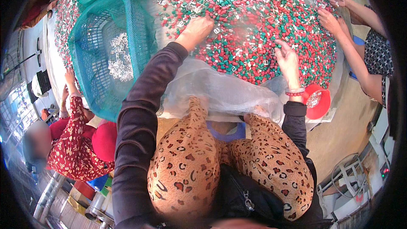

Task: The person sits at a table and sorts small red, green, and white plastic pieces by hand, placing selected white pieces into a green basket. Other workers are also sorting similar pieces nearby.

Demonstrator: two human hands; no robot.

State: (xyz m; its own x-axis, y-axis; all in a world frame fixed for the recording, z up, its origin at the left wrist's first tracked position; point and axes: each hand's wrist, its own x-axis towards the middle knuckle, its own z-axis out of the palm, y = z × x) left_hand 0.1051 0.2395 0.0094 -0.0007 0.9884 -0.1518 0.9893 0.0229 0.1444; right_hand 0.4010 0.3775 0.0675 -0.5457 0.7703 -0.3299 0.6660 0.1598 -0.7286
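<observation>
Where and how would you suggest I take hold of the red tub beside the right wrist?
I'd pinch the right rim of the red tub, coming from the right: its round, open mouth shows a free edge there, while the red beaded bracelet crowds its left side. Pale pieces lie inside.

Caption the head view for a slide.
Left hand and right hand over red and green pieces, a teal basket of whitish bits at left.

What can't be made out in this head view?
Left hand, head view: its own back hides the fingertips; grip unclear.
White pieces, head view: too small and heaped to count.
Red cup, head view: contents too small to identify.
Co-worker at right, head view: head cut off by the dark rim.
</observation>
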